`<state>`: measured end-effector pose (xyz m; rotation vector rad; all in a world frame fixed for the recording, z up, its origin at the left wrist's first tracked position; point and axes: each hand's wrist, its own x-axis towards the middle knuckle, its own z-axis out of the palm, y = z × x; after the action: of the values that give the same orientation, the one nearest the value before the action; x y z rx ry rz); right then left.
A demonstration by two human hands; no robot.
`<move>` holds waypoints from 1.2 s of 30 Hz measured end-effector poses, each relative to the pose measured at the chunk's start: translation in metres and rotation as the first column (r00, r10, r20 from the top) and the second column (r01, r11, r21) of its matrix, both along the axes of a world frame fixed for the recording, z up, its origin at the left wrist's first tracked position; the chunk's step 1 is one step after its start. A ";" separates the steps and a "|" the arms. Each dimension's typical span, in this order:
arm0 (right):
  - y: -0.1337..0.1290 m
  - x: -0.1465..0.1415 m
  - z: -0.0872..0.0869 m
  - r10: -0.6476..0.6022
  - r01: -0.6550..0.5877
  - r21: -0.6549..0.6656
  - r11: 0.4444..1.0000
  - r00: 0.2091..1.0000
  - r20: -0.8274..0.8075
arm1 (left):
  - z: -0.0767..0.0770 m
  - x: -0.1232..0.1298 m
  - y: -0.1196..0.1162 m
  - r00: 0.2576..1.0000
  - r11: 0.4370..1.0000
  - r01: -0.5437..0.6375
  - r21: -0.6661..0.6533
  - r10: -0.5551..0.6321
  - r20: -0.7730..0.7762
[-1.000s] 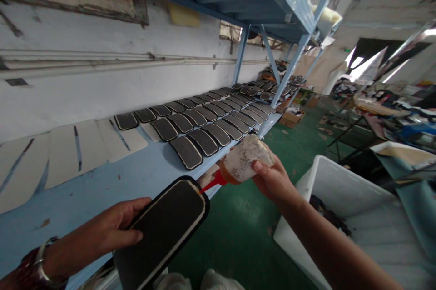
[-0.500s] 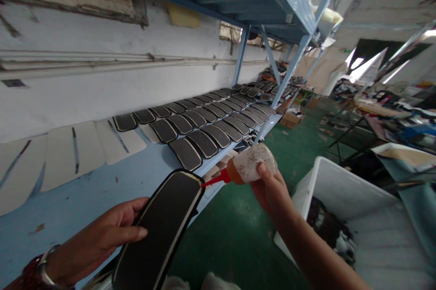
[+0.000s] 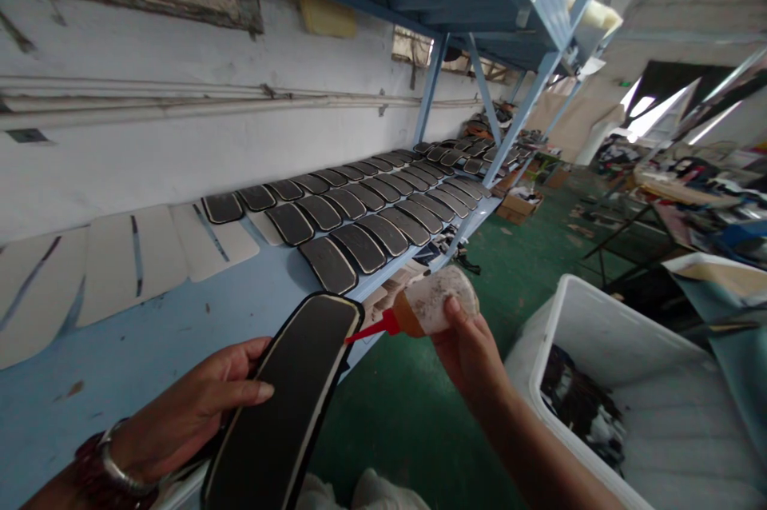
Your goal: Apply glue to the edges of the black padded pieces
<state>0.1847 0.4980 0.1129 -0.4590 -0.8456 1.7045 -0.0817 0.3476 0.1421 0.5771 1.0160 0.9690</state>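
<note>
Lower now, the red nozzle of 1 glue bottle [image 3: 428,304], pinched in the right hand [image 3: 470,350], touches the top edge of 1 black pad [image 3: 286,402], clamped by the left hand [image 3: 197,406]. Dozens more pads [image 3: 359,214] line the blue shelf [image 3: 149,334]; their far rows blur. 1 white bin [image 3: 575,318] stands on green floor [image 3: 419,414].

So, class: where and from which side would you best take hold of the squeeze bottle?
Grip the squeeze bottle round its wide, soft body from the rear, as the right hand does. The red nozzle points left at the black panel, so keep that end free.
</note>
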 end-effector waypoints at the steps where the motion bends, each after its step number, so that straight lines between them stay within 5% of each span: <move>1: -0.002 0.000 -0.001 0.009 -0.009 0.004 1.000 1.000 0.003 | -0.001 0.000 0.001 1.000 1.000 -0.006 -0.001 0.006 0.001; 22: -0.037 0.012 -0.011 0.238 -0.247 0.110 0.963 0.967 0.086 | -0.012 0.000 0.019 0.975 0.966 -0.223 -0.131 0.222 -0.024; 32: -0.049 0.018 0.009 0.339 -0.363 0.123 0.924 0.923 0.180 | -0.012 0.000 0.029 0.904 0.895 -0.426 -0.135 0.412 -0.118; 36: -0.051 0.017 0.002 0.317 -0.334 0.098 0.937 0.935 0.156 | -0.016 -0.005 0.031 0.877 0.865 -0.479 -0.149 0.464 -0.126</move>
<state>0.2018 0.4465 0.1149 -0.3693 -1.1740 1.9251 -0.0866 0.3787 0.1263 0.2201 1.3427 1.2760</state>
